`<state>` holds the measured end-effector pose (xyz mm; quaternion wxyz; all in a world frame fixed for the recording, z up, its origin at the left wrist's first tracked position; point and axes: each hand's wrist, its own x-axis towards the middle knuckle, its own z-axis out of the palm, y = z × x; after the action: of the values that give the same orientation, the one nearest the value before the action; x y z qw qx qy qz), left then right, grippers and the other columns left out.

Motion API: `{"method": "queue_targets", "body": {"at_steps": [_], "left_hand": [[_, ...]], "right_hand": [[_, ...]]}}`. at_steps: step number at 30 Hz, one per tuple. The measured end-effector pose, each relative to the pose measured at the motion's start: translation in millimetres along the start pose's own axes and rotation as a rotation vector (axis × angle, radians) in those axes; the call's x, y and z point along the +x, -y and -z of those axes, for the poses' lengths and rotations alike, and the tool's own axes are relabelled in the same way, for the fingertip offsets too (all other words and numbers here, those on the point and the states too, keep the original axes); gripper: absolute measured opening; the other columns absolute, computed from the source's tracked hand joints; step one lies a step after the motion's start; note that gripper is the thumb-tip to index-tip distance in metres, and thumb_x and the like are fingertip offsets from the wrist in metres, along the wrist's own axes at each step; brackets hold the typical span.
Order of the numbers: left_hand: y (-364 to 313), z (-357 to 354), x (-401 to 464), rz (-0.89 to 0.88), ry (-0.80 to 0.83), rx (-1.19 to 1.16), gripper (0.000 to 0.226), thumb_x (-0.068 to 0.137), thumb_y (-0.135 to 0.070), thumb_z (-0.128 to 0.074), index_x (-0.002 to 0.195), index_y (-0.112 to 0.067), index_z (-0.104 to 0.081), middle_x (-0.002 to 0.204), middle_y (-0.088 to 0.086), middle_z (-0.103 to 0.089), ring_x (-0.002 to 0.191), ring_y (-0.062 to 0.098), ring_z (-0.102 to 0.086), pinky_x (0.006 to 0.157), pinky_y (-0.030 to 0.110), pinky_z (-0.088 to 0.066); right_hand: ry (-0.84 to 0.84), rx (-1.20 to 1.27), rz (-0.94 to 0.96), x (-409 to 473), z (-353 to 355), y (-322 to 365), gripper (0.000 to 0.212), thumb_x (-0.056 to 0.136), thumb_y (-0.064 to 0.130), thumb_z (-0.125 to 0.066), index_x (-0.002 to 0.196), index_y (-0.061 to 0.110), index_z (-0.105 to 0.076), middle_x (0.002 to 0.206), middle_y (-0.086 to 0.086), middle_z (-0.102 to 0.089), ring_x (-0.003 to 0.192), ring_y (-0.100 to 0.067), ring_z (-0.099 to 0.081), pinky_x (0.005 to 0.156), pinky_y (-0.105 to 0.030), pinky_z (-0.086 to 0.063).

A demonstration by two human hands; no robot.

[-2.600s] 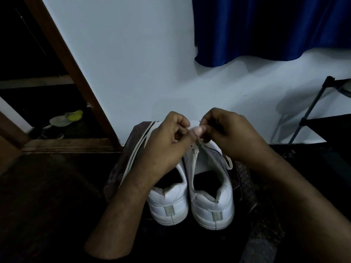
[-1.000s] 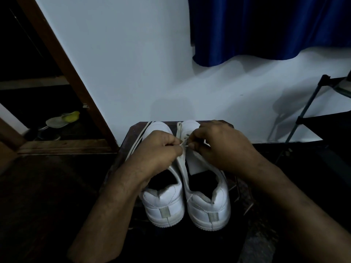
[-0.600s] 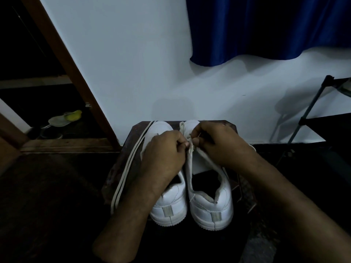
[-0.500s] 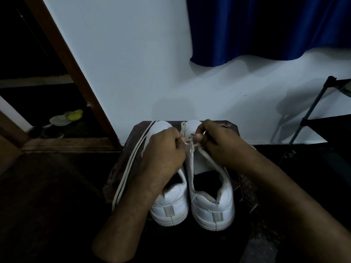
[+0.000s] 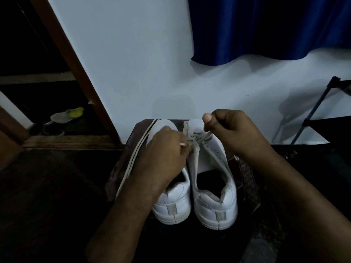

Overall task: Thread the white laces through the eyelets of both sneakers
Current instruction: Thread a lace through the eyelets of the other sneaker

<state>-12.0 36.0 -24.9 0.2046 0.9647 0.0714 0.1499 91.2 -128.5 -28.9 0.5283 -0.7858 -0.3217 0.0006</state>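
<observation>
1. A thin white lace [image 5: 197,139] is pinched at its tip in the closed grip of the left hand [image 5: 165,156], beside the front eyelets of the right-side white low-top sneaker [image 5: 210,173].
2. The other run of that lace is held in the curled fingers of the right hand [image 5: 233,131], raised above the toe with the thumb uppermost.
3. The left-side white low-top sneaker [image 5: 174,202] stands just beside its mate, heels toward the camera, its front hidden under the left hand.
4. A second flat white lace [image 5: 133,162] is draped loose over the left edge of the small dark wooden surface [image 5: 121,168] carrying both sneakers.
5. A pale wall [image 5: 133,63] and a blue curtain [image 5: 266,27] are seen behind.
</observation>
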Motion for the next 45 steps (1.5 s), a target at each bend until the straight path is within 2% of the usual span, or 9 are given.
{"method": "queue_targets", "body": {"at_steps": [4, 7, 10, 15, 21, 29, 34, 39, 45], "left_hand": [[-8.6, 1.5, 3.0, 0.015, -0.168, -0.048, 0.020, 0.096, -0.022, -0.057, 0.084, -0.025, -0.072, 0.095, 0.004, -0.062, 0.092, 0.023, -0.062, 0.081, 0.039, -0.050], [-14.0, 12.2, 8.6, 0.262, -0.212, -0.798, 0.024, 0.099, -0.023, -0.052, 0.078, -0.027, -0.062, 0.091, 0.009, -0.070, 0.086, 0.022, -0.067, 0.090, 0.046, -0.054], [-14.5, 21.2, 11.7, 0.384, -0.163, -1.339, 0.029, 0.107, -0.021, -0.044, 0.078, -0.022, -0.047, 0.055, 0.000, -0.048, 0.046, 0.017, -0.048, 0.060, 0.036, -0.051], [8.1, 11.1, 4.9, -0.061, -0.175, 0.014, 0.019, 0.098, -0.042, -0.052, 0.091, -0.024, -0.057, 0.077, 0.001, -0.064, 0.075, 0.028, -0.064, 0.067, 0.043, -0.052], [0.3, 0.3, 6.7, -0.038, -0.091, 0.030, 0.017, 0.098, -0.029, -0.059, 0.089, -0.020, -0.071, 0.091, -0.002, -0.059, 0.089, 0.018, -0.058, 0.075, 0.030, -0.042], [-6.5, 9.7, 14.4, 0.410, -0.149, -1.292, 0.027, 0.094, -0.021, -0.052, 0.068, -0.016, -0.053, 0.065, 0.007, -0.057, 0.062, 0.029, -0.061, 0.067, 0.041, -0.055], [-4.2, 4.4, 5.1, 0.046, -0.126, -0.188, 0.012, 0.094, -0.030, -0.062, 0.088, -0.021, -0.059, 0.075, -0.008, -0.059, 0.071, 0.008, -0.055, 0.062, 0.021, -0.042], [-0.3, 3.1, 4.9, -0.010, 0.093, 0.014, 0.015, 0.095, -0.019, -0.059, 0.080, -0.021, -0.063, 0.084, -0.001, -0.056, 0.087, 0.024, -0.060, 0.072, 0.036, -0.047], [-3.9, 13.0, 2.1, 0.112, -0.075, 0.006, 0.014, 0.093, -0.032, -0.071, 0.082, -0.025, -0.075, 0.084, -0.007, -0.063, 0.085, 0.016, -0.063, 0.073, 0.037, -0.056]], "right_hand": [[0.079, 0.052, 0.001, -0.8, -2.6, -0.7, 0.047, 0.080, 0.069, -0.062, 0.080, 0.022, -0.067, 0.070, -0.014, -0.064, 0.062, -0.017, -0.054, 0.068, -0.044, -0.050], [0.093, 0.012, -0.001, -1.0, -0.9, -4.6, 0.042, 0.075, 0.069, -0.067, 0.084, 0.028, -0.069, 0.078, 0.001, -0.073, 0.077, -0.024, -0.070, 0.083, -0.053, -0.055], [0.090, 0.012, 0.022, 0.3, -0.4, -5.7, 0.037, 0.074, 0.063, -0.071, 0.084, 0.028, -0.070, 0.082, 0.004, -0.075, 0.080, -0.026, -0.070, 0.083, -0.054, -0.055], [0.062, 0.012, 0.047, 0.6, -2.0, -4.9, 0.023, 0.078, 0.048, -0.080, 0.082, 0.027, -0.071, 0.082, 0.010, -0.075, 0.078, -0.015, -0.070, 0.082, -0.053, -0.056], [0.072, -0.044, 0.057, 1.5, -4.9, -6.2, 0.034, 0.071, 0.065, -0.070, 0.083, 0.033, -0.070, 0.081, 0.009, -0.074, 0.076, -0.028, -0.069, 0.083, -0.053, -0.054], [0.086, -0.071, 0.049, 0.5, -6.4, -5.4, 0.038, 0.070, 0.069, -0.069, 0.082, 0.033, -0.069, 0.074, 0.007, -0.071, 0.071, -0.016, -0.067, 0.084, -0.048, -0.054], [0.190, -0.100, 0.120, -0.9, -7.9, -3.3, 0.013, 0.086, 0.034, -0.078, 0.079, 0.025, -0.071, 0.073, 0.011, -0.071, 0.068, -0.003, -0.063, 0.069, -0.022, -0.048], [0.187, -0.217, 0.168, 0.0, -7.3, -8.2, 0.012, 0.092, 0.034, -0.072, 0.082, 0.027, -0.068, 0.075, 0.011, -0.069, 0.073, -0.007, -0.064, 0.073, -0.030, -0.051], [0.167, -0.333, 0.207, -1.0, -9.2, -8.0, 0.005, 0.095, 0.036, -0.065, 0.092, 0.032, -0.067, 0.088, 0.010, -0.062, 0.080, -0.003, -0.060, 0.082, -0.019, -0.044]]}}
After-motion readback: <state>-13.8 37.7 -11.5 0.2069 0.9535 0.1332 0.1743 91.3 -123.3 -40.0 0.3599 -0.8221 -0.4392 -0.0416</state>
